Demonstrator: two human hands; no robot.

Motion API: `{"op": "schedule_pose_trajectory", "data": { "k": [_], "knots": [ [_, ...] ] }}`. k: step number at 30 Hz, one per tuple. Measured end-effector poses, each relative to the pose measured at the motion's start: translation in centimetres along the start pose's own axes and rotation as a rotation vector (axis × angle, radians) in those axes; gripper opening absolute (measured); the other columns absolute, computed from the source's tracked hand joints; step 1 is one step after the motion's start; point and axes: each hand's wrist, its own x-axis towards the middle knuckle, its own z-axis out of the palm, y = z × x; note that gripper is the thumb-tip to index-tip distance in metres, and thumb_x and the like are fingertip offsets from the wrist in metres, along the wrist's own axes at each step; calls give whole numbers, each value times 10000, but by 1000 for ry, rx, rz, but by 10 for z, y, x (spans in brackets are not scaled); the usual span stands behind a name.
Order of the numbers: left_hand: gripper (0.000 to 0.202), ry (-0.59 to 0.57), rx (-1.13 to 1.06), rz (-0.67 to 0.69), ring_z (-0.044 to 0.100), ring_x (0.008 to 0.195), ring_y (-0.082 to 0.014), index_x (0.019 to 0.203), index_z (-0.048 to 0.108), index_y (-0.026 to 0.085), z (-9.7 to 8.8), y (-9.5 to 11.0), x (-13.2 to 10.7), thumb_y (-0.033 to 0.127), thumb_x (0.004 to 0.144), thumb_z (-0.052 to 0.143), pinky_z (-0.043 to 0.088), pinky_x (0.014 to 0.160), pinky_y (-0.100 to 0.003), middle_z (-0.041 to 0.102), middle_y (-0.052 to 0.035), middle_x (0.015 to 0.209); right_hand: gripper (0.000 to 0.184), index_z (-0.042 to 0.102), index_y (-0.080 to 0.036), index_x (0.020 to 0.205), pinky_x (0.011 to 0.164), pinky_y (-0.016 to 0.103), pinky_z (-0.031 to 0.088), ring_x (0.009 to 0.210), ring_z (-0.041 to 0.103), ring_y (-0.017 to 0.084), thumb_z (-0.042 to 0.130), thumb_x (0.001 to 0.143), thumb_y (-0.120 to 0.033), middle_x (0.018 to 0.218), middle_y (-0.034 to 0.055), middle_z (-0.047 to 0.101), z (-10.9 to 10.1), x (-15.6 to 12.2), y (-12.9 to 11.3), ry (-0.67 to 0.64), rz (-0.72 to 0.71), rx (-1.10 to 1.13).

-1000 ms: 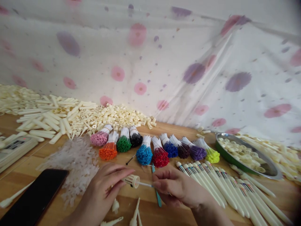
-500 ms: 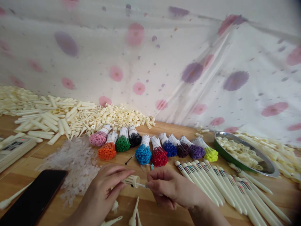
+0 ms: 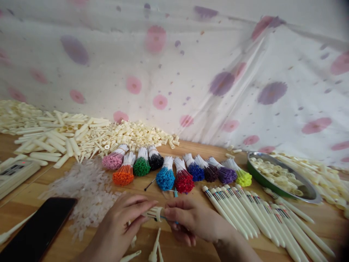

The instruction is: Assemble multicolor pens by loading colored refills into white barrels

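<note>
My left hand (image 3: pixel 120 222) pinches a cream slotted pen sleeve (image 3: pixel 154 214) between thumb and fingers, its round open end turned right. My right hand (image 3: pixel 195 218) is closed on a thin pen refill (image 3: pixel 163 215) with a blue part, held at that open end; the fingers cover most of it. How deep the refill sits in the sleeve is hidden. Behind the hands stand bundles of refills, among them a light-blue bundle (image 3: pixel 165 178) and a red bundle (image 3: pixel 184 181). A single black-ended refill (image 3: pixel 149 185) lies in front of them.
Finished-looking multicolour pens (image 3: pixel 240 207) lie in a row at right, below a green metal bowl (image 3: pixel 308 198) of slotted parts. At left are a phone (image 3: pixel 38 229), a translucent heap of small pieces (image 3: pixel 81 196) and piled cream tubes (image 3: pixel 51 142). Cream pointed tips (image 3: pixel 155 249) lie in front.
My right hand has moved slightly left, closer to the sleeve. Less of the refill shows between fingers and sleeve, and its blue part is now at the opening. My left hand stays nearly still.
</note>
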Motion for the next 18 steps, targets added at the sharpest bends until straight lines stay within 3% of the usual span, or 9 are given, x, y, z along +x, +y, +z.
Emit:
{"op": "schedule_pose_trajectory", "data": {
  "k": [6,9,14,18],
  "knots": [
    [321,76,-35,-10,690,848,-148,1030,684,327,-3,5,4,148,780,592,570,738,-232,730,-5,931,490,478,-167,713,344,141,336,342,424,44,418,803,-644,449,-65,498,-1,-4,1,34,-109,10],
    [348,68,-45,-23,689,864,-141,1051,670,344,-5,3,3,145,773,609,566,756,-222,728,11,950,468,495,-157,779,389,158,356,407,456,57,362,869,-597,529,-35,535,-3,-13,-2,114,-216,-71],
    [383,34,-99,-79,689,899,-137,1061,659,365,-7,0,3,127,765,616,560,771,-205,729,32,997,158,589,-181,964,583,201,433,675,557,99,512,897,-302,811,22,623,-4,-29,-10,400,-513,-552],
    [362,59,-182,-138,699,883,-148,1010,685,361,-9,3,7,121,747,621,567,759,-215,740,34,972,189,616,-203,1053,709,235,457,834,605,128,523,890,-175,978,53,650,0,-32,-12,426,-718,-841]
  ]
}}
